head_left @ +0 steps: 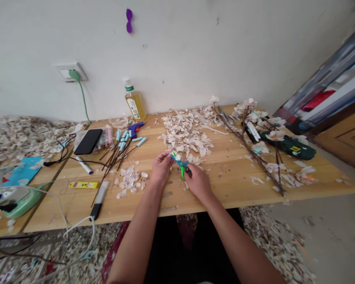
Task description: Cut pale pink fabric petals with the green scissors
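Near the front middle of the table, my right hand (198, 180) is closed round the handles of blue and green scissors (182, 164). Their blades point up and left toward my left hand (162, 167), whose fingers pinch a small pale flake (177, 157) at the blades. Most of that flake is covered by the scissors and fingers. Beyond my hands lies a heap of pale, shell-like flakes (185, 132). A smaller pile of whitish flakes (130, 179) lies left of my left hand.
Left on the table are a black phone (88, 141), a yellow box (83, 185), a marker (84, 165), dark stems with blue ends (124, 140) and a glue gun (135, 128). A bottle (135, 103) stands by the wall. Flowered branches (254, 156) and a green tool (296, 148) lie right.
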`<move>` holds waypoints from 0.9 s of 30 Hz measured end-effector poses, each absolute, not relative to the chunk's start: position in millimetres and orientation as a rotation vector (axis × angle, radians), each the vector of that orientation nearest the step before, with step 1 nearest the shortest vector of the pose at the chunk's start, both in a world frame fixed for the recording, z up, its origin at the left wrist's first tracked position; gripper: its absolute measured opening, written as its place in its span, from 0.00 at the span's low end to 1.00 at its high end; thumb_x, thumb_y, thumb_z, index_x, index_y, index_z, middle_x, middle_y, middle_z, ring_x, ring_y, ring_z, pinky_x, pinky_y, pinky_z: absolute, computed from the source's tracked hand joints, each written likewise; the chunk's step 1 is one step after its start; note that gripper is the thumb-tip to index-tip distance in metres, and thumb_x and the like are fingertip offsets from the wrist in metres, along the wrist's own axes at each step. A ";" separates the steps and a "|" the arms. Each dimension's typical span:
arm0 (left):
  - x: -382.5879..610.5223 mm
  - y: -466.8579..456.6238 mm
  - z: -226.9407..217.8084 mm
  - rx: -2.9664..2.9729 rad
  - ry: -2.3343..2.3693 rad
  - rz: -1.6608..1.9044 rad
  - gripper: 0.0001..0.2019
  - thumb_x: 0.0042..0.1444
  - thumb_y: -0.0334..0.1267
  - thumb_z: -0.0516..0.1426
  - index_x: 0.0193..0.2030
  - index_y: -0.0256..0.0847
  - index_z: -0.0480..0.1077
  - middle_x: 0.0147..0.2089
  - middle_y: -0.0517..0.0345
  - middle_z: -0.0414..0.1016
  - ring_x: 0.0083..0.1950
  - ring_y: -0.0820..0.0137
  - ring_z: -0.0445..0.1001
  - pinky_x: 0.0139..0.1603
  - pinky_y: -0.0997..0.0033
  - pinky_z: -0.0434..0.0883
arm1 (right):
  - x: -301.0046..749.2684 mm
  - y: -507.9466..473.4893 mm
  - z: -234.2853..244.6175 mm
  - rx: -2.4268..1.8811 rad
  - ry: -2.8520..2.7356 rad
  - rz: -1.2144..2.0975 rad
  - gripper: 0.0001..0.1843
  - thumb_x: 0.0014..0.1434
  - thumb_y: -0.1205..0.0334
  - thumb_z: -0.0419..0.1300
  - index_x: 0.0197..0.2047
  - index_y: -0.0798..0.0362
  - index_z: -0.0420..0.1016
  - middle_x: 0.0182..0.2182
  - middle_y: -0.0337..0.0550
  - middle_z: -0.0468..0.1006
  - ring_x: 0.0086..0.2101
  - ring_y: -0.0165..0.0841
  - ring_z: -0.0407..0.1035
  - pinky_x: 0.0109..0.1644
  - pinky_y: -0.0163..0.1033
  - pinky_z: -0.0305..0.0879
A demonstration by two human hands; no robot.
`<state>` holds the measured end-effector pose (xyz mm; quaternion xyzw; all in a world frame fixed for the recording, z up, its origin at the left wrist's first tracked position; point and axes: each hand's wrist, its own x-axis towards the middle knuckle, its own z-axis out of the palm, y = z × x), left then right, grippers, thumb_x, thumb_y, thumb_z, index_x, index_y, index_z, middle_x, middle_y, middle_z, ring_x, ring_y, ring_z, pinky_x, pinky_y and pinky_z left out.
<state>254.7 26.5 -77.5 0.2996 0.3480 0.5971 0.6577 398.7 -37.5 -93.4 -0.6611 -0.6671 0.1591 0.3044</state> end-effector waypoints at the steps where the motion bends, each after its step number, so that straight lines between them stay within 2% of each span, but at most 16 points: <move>1: 254.5 26.6 -77.6 0.681 0.786 1.357 0.17 0.38 0.42 0.72 0.34 0.38 0.75 0.33 0.59 0.77 0.32 0.76 0.73 0.38 0.75 0.71 | 398.4 -37.8 -92.8 -1.748 -1.762 0.422 0.09 0.60 0.62 0.57 0.43 0.50 0.74 0.36 0.43 0.78 0.36 0.37 0.70 0.37 0.38 0.57; 8: 248.7 30.4 -85.7 0.896 0.904 1.357 0.15 0.42 0.44 0.71 0.35 0.39 0.77 0.31 0.60 0.77 0.30 0.76 0.72 0.36 0.74 0.70 | 398.2 -37.6 -89.3 -1.746 -1.736 0.425 0.09 0.59 0.60 0.58 0.43 0.49 0.75 0.35 0.42 0.78 0.35 0.37 0.70 0.37 0.38 0.57; 14: 257.7 23.8 -80.7 0.721 0.753 1.291 0.17 0.43 0.42 0.71 0.39 0.39 0.76 0.35 0.58 0.78 0.33 0.75 0.74 0.40 0.73 0.71 | 399.1 -36.5 -90.8 -1.788 -1.721 0.443 0.11 0.60 0.61 0.58 0.45 0.49 0.76 0.34 0.43 0.79 0.34 0.37 0.70 0.35 0.38 0.56; 18: 265.0 17.9 -78.7 0.588 0.665 1.200 0.16 0.42 0.41 0.71 0.35 0.37 0.75 0.31 0.59 0.77 0.31 0.75 0.73 0.36 0.74 0.70 | 399.5 -36.8 -90.6 -1.794 -1.728 0.429 0.11 0.60 0.61 0.58 0.45 0.50 0.75 0.35 0.44 0.79 0.35 0.38 0.70 0.36 0.38 0.56; 27: 263.9 22.4 -79.2 0.644 0.724 1.309 0.16 0.39 0.41 0.72 0.33 0.37 0.76 0.32 0.59 0.77 0.32 0.76 0.73 0.39 0.74 0.70 | 398.2 -36.4 -94.4 -1.772 -1.752 0.386 0.09 0.59 0.61 0.58 0.44 0.50 0.74 0.35 0.43 0.78 0.35 0.37 0.70 0.36 0.38 0.57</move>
